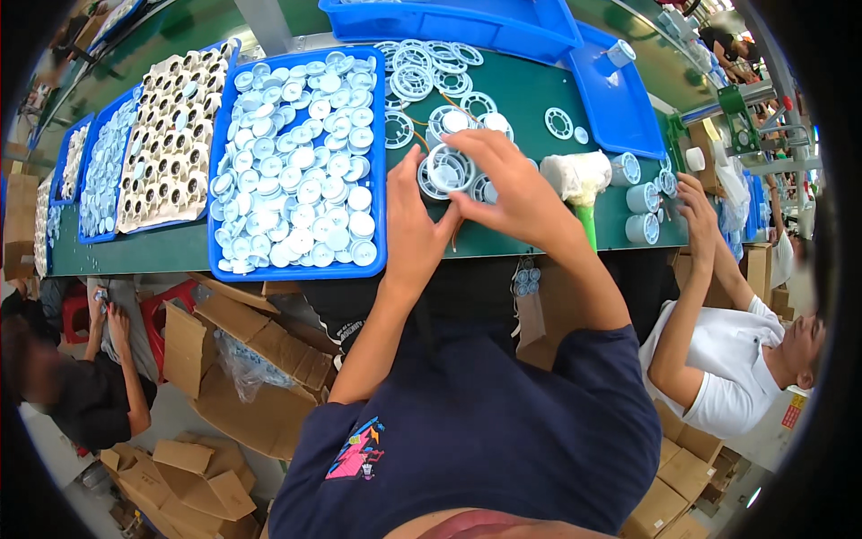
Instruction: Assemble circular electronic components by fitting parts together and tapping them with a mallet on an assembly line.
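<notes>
In front of me a pale blue round plastic housing (449,169) is gripped between my two hands at the table's near edge. My left hand (415,216) closes on its left side, with the thumb toward the near side. From the right and above, my right hand (510,184) curls its fingers and thumb around the rim. Thin brownish wires show near the part. Just beyond my hands lie several pale blue slotted rings (413,81), some with round caps on them. Right of my right hand rests a mallet (575,175) with a white wrapped head and a green handle.
A blue tray (381,180) heaped with pale round caps stands left of my hands. Farther left are egg-carton-like trays (175,135). Several cylindrical housings (641,198) stand at the right, below a blue tray (620,108). A co-worker's hand (696,207) is close by them.
</notes>
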The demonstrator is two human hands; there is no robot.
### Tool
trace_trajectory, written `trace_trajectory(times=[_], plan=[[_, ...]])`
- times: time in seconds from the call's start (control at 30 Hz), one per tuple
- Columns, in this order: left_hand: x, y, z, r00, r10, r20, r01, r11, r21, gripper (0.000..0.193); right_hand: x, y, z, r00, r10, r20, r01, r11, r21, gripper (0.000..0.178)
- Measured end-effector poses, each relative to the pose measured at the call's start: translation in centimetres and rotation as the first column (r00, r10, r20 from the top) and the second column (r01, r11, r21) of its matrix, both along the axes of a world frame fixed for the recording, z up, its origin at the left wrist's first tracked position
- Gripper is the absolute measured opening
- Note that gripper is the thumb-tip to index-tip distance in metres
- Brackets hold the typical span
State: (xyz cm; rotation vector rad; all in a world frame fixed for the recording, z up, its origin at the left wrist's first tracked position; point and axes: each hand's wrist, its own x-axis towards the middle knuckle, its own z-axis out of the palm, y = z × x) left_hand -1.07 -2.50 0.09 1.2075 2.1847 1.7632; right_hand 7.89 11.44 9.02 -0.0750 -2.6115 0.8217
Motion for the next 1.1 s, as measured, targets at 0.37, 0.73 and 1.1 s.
trace_trajectory(times=[0.37, 0.73, 1.1], plan=[[0.0, -0.2, -0.6, 1.0, -0.005, 0.017, 0.005, 1.0, 0.004, 0.09, -0.6, -0.3, -1.4, 0.998, 0.057, 0.013, -0.057, 0.997, 0.049, 0.059], [-0.1, -0.2, -0.1, 1.0, -0.001, -0.025, 0.001, 1.0, 0.02, 0.089, -0.6, -1.0, -1.7, 0.999, -0.036, 0.018, 0.035, 0.999, 0.039, 0.058], [0.0, -0.2, -0.1, 0.999, 0.002, -0.035, -0.002, 1.0, 0.0, 0.087, -0.5, -1.1, -2.0, 0.999, -0.03, 0.033, 0.028, 0.999, 0.042, 0.057]])
